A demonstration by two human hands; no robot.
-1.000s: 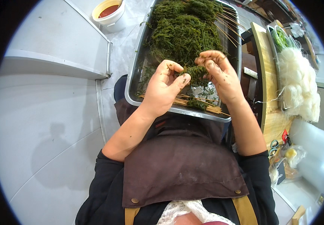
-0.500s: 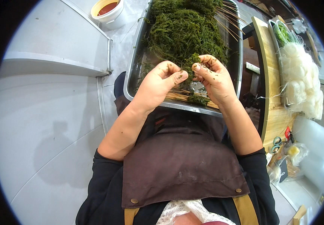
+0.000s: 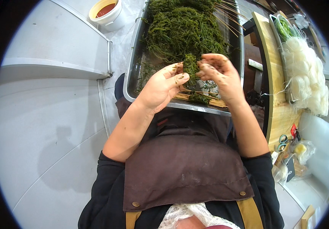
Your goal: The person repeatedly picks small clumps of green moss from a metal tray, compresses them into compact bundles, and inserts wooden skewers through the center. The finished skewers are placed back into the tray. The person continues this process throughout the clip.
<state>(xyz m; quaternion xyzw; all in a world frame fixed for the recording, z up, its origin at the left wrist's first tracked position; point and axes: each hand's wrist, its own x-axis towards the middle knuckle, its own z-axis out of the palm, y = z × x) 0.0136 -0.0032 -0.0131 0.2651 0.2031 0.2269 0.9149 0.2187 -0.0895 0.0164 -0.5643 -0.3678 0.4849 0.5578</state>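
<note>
Left hand [image 3: 160,86] and right hand [image 3: 219,74] both up over the near end of the metal tray [image 3: 132,66], pinching one small clump of green seaweed [image 3: 190,65] between them; each grip narrow, fingertips closed on the clump; bulk seaweed pile [image 3: 183,28] fills the tray's far half; bamboo skewers [image 3: 204,100] lie along the near edge under the hands; white bucket [image 3: 109,13] with red sauce sits far left; white noodles [image 3: 305,76] right on the wooden board.

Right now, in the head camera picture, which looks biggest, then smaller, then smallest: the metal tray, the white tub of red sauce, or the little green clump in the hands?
1. metal tray, biggest by far.
2. white tub, though it sits farther away.
3. green clump, pinched between the left hand and right hand.
</note>
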